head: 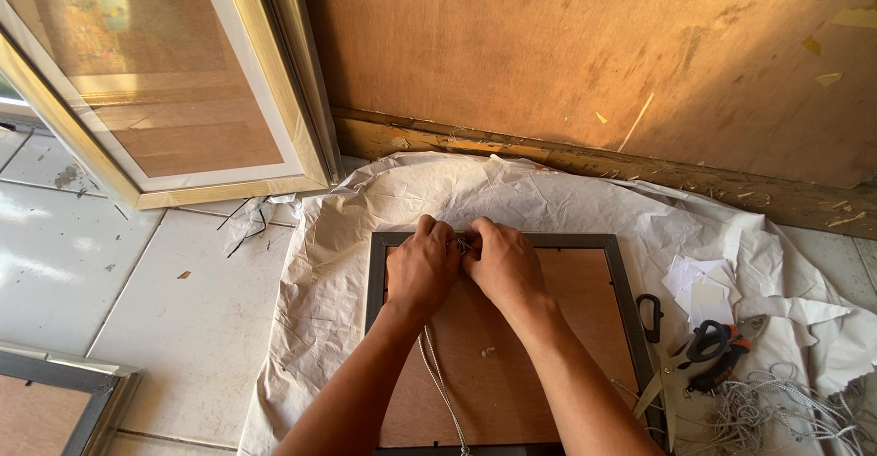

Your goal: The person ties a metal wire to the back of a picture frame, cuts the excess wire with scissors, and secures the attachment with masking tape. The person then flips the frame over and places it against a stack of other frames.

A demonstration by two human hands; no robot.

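Observation:
A dark grey picture frame [626, 287] lies face down on crumpled white paper [347, 237], its brown backing board [512, 365] facing up. My left hand [422, 269] and my right hand [504, 266] meet at the middle of the frame's far edge, fingers pinched together on a small metal fitting [463, 247] there. A thin white cord [440, 378] runs from under my left hand down across the backing board towards me. What exactly the fingertips hold is partly hidden.
Black-handled scissors [660, 365] and orange-handled pliers [722, 346] lie right of the frame, beside a tangle of white cord [786, 410] and paper scraps [699, 291]. A gold-framed picture [183, 100] leans at the upper left against a plywood wall [585, 54]. Another frame's corner [64, 397] shows at the lower left.

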